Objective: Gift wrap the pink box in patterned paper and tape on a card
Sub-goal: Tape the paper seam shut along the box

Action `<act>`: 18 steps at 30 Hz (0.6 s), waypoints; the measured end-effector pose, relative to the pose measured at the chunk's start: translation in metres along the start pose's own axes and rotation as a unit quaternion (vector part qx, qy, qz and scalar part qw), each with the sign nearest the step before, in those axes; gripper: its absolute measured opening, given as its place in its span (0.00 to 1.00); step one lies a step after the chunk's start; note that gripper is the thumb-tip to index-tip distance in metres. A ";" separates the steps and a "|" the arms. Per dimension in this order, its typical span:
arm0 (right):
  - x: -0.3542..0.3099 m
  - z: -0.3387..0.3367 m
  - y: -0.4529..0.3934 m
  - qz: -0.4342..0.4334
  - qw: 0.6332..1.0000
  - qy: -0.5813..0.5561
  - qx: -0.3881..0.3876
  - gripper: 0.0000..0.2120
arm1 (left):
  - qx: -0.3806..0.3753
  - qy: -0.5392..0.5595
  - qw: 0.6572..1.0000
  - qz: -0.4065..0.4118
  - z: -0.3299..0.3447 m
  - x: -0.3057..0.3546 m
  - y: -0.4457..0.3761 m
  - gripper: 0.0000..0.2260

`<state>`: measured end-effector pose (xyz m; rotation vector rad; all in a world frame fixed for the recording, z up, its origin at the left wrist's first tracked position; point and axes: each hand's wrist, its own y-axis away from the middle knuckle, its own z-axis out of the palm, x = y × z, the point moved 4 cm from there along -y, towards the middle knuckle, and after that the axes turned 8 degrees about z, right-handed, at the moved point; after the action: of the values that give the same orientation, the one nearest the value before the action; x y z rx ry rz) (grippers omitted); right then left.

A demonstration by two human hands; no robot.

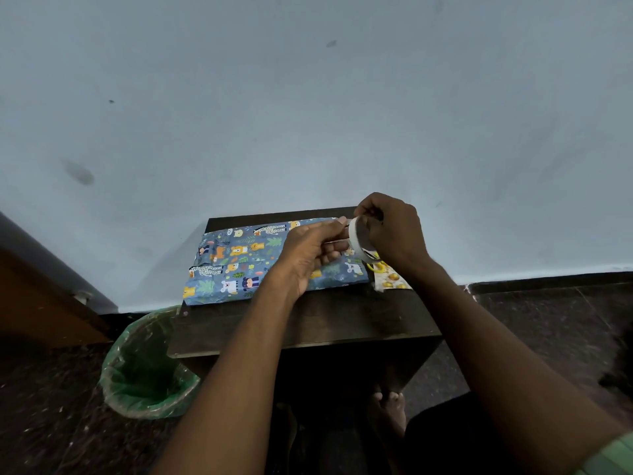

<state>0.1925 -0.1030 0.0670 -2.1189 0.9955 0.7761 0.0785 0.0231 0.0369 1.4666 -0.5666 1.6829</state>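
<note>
Your forearms reach out over the dark table (308, 323), hands raised above its far edge. Right hand (394, 231) grips the tape roll (359, 240), knuckles up. Left hand (308, 255) pinches the tape's free end, fingers pointing right. Wrapped box (239, 265) lies flat under them in animal-print paper. Card (390, 281) just beside its right end. Green-lined bin (147, 365) on the floor, left.

Operator body, head cam: two bare arms, bare feet

Left hand (310, 255) and right hand (394, 231) both bare: no gloves, rings, watch or bands visible. Forearms uncovered up to the frame edge. Light green striped sleeve (613, 455) shows at the right arm, bottom right corner. Dark garment over the lap. Bare foot (388, 411) visible under the table, toes showing
</note>
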 end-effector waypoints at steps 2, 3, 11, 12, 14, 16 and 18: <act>-0.002 0.003 0.002 -0.008 1.000 0.003 0.012 0.11 | 0.010 0.006 1.000 -0.002 0.000 0.001 0.001 0.12; -0.003 0.004 0.004 -0.008 1.000 0.003 0.019 0.11 | 0.016 0.007 1.000 -0.003 0.000 0.002 0.002 0.10; -0.013 0.010 0.011 -0.014 0.998 0.007 0.055 0.11 | 0.058 0.019 0.997 -0.040 0.000 0.000 0.005 0.11; -0.014 0.010 0.011 -0.016 0.998 0.009 0.062 0.11 | 0.060 0.016 0.997 -0.040 0.000 0.000 0.006 0.10; -0.014 0.011 0.011 -0.017 0.998 0.014 0.064 0.11 | 0.062 0.013 0.998 -0.031 0.000 0.002 0.007 0.08; -0.015 0.011 0.011 -0.018 0.998 0.015 0.057 0.11 | 0.066 0.007 0.998 -0.012 -0.001 0.002 0.006 0.06; -0.015 0.011 0.011 -0.015 0.999 0.009 0.046 0.11 | 0.071 -0.002 0.997 0.015 -0.002 0.003 0.006 0.04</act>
<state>0.1725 -0.0937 0.0682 -2.0610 0.9880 0.6842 0.0723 0.0221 0.0405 1.5692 -0.4808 1.7743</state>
